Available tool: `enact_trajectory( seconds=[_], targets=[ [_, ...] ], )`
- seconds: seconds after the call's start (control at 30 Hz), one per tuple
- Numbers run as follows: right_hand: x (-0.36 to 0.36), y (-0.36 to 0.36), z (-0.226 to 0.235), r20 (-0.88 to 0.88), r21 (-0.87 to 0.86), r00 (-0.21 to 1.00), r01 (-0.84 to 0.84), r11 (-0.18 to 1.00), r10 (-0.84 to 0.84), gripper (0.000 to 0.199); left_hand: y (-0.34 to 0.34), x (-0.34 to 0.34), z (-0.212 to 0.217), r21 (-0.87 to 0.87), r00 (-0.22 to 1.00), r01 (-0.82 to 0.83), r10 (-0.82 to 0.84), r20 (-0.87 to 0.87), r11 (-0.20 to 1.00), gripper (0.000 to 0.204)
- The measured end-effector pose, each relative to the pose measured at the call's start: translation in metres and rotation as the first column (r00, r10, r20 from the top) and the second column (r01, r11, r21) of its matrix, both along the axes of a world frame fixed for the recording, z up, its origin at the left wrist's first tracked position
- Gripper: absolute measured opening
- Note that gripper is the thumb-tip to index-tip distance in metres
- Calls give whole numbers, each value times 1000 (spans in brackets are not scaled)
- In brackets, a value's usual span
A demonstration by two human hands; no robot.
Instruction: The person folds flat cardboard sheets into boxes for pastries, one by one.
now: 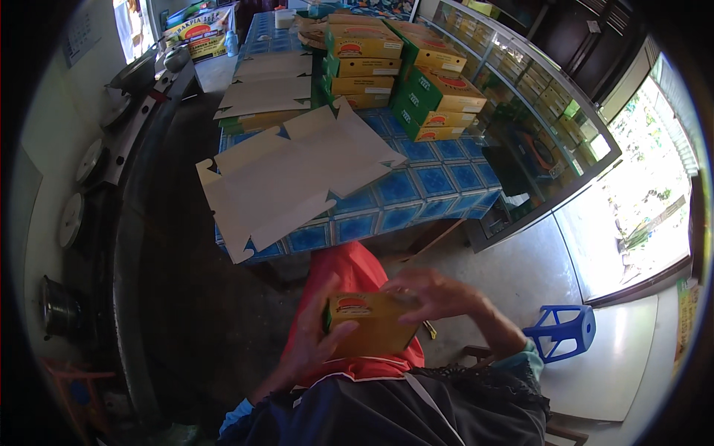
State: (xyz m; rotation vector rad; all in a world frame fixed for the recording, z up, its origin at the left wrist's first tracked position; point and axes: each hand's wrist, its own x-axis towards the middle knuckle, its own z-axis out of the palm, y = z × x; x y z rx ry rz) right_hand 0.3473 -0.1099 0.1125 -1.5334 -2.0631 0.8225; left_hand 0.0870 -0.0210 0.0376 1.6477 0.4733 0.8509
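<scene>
A small yellow cardboard box (375,333) with a green side and a red printed mark is held above my lap. My left hand (314,336) presses along its left side, the thumb lying over the front face. At the upper right corner, my right hand (430,294) grips the box with bent fingers; some fingertips are hidden. On the table beyond lies a large unfolded cardboard box blank (290,167), plain side up, with notched tabs. Behind it, more flat blanks (268,93) are piled. Folded boxes (364,48) stand stacked at the back, beside another stack (442,93) to their right.
A blue checkered cloth covers the table (401,189). A glass display case (550,123) runs along its right. On the floor at right stands a blue plastic stool (561,331). Pots and a wok (136,74) line the dark counter at left. Bright daylight enters from the right.
</scene>
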Motion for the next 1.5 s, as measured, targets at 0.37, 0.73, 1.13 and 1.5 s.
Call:
enact_trajectory(
  seconds=[0.37, 0.73, 1.13, 1.5],
  targets=[
    [121, 150, 223, 357, 931, 536, -269, 246, -765, 62, 11, 30, -81, 107, 946, -298, 308, -95, 948, 30],
    [349, 381, 168, 260, 965, 328, -69, 252, -908, 50, 27, 38, -101, 265, 914, -354, 392, -104, 897, 25],
    [387, 435, 131, 335, 914, 337, 113, 391, -880, 68, 34, 45, -103, 297, 872, -388, 452, -188, 873, 22],
    [231, 279, 146, 152, 965, 662, 62, 256, -734, 40, 34, 51, -104, 270, 930, -297, 342, -138, 916, 24]
  ],
)
